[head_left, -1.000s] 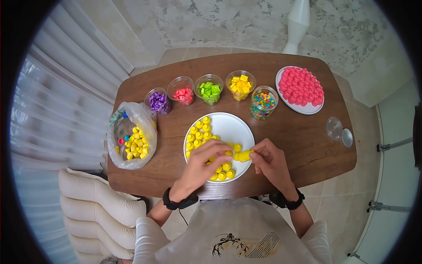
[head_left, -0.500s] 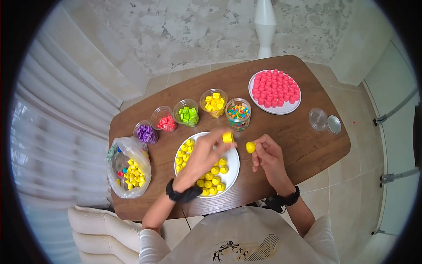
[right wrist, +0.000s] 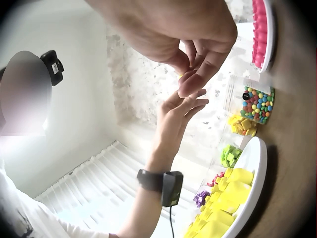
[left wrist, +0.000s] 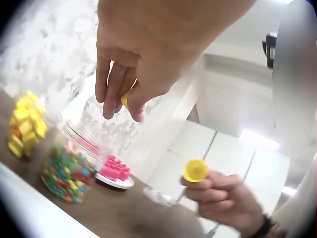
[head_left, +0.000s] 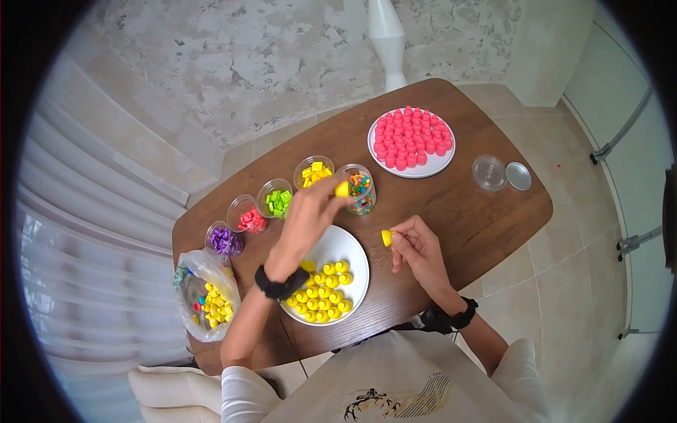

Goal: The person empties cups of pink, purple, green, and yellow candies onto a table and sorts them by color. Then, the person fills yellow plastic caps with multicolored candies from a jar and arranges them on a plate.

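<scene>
The left hand (head_left: 308,217) pinches a yellow piece (head_left: 343,189) between thumb and fingers, above the near side of the jar of coloured candies (head_left: 360,202). In the left wrist view that piece (left wrist: 125,99) is mostly hidden by the fingers. The right hand (head_left: 423,257) holds another yellow piece (head_left: 386,237) over the table, right of the white plate (head_left: 356,257); its hollow open side (left wrist: 196,170) shows in the left wrist view. Several yellow capped pieces (head_left: 326,291) stand upright together on the plate.
Cups of purple (head_left: 226,241), red (head_left: 252,221), green (head_left: 278,203) and yellow (head_left: 315,173) pieces line the far left. A plate of pink pieces (head_left: 412,141) stands behind. A bag with yellow pieces (head_left: 217,304) lies left; a clear lid (head_left: 489,173) and metal lid (head_left: 518,175) lie right.
The yellow piece held between both hands came apart into two. The left hand moved away with one part toward the candy jar; the right hand keeps the other. The head view has turned.
</scene>
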Demonstrator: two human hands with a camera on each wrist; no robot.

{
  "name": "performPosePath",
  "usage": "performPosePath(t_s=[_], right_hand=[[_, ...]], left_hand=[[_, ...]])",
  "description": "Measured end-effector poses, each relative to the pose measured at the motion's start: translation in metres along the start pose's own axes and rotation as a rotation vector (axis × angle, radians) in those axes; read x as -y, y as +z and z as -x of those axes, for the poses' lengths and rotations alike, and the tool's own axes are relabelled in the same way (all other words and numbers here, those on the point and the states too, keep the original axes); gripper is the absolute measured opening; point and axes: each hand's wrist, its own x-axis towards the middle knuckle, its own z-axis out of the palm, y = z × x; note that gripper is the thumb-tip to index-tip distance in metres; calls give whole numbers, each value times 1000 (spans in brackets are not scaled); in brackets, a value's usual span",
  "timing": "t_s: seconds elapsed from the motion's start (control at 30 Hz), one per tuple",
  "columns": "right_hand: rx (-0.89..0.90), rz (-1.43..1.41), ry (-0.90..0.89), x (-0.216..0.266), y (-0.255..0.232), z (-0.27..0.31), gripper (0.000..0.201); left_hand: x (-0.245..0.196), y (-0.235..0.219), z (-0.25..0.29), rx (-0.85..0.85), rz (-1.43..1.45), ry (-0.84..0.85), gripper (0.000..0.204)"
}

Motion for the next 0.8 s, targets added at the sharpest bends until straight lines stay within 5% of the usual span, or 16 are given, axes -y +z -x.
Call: performPosePath(t_s=[0.1, 0.4, 0.47, 0.63, 0.7, 0.8], right_hand=[[-9, -3, -62, 7, 13, -1, 11], [168, 379, -206, 14, 45, 2, 13], [143, 510, -359, 13, 55, 3, 12], [302, 548, -200, -6, 68, 0, 13], [393, 520, -32, -11, 73, -2, 17], [294, 533, -23, -20, 59, -7, 19]], left_hand=[[-33, 1, 37, 99, 269, -53, 38], [-47, 0, 98, 15, 247, -69, 35], [-47, 2, 108, -32, 293, -104, 32], [-21, -1, 147, -97, 208, -164, 35], [-8, -12, 168, -192, 109, -235, 35], [18, -53, 201, -642, -126, -517, 27]])
